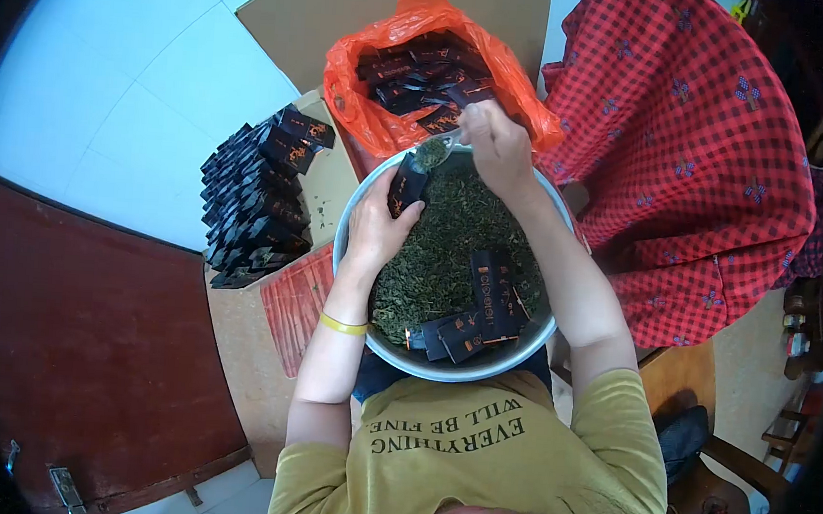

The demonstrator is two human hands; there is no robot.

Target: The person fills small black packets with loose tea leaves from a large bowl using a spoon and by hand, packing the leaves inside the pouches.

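A wide metal basin (551, 336) full of dark green dried tea leaves (446, 231) rests in front of my body. Over its far left rim, my left hand (376, 225) grips a small black packet (404, 189) with orange print, its mouth facing away from me. My right hand (499, 151) is closed round the handle of a clear scoop (433, 153). Leaves lie in the scoop, whose tip is at the packet's mouth. Several more black packets (494, 295) lie on the leaves at the near right of the basin.
Beyond the basin, an orange plastic bag (342, 83) holds many black packets (423, 74). Stacked packets (255, 196) stand on cardboard (327, 181) at the left. A red checked cloth (680, 179) drapes at the right. A dark red door (86, 341) is at far left.
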